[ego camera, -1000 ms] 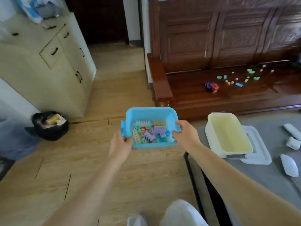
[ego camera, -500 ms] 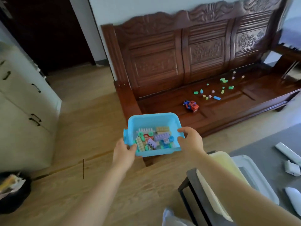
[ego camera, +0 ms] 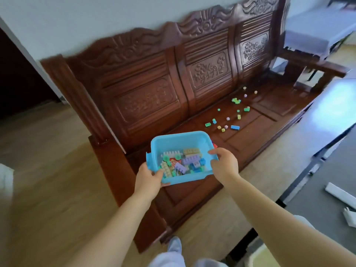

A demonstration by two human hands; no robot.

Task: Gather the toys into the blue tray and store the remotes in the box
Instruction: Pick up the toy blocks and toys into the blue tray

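Note:
I hold the blue tray (ego camera: pixel 173 140) in the air over the left end of the wooden bench seat. My left hand (ego camera: pixel 148 179) grips its near left corner and my right hand (ego camera: pixel 224 165) grips its right rim. Several pastel building blocks (ego camera: pixel 185 162) lie inside it. More loose small blocks (ego camera: pixel 229 120) are scattered on the bench seat to the right. A red toy's edge (ego camera: pixel 214 145) peeks out behind the tray's right rim. A white remote (ego camera: pixel 340 194) lies on the grey table at the right, another white item (ego camera: pixel 349 218) below it.
The carved dark wooden bench (ego camera: pixel 173 89) runs along the wall, its armrest (ego camera: pixel 123 189) under my left arm. A grey table (ego camera: pixel 327 170) with a black frame stands at right. A pale yellow box corner (ego camera: pixel 264 257) shows at the bottom. Wood floor lies to the left.
I have stepped nearer to the bench and turned right, carrying the tray with both hands. The tray now hangs over the seat and hides most of the red toy.

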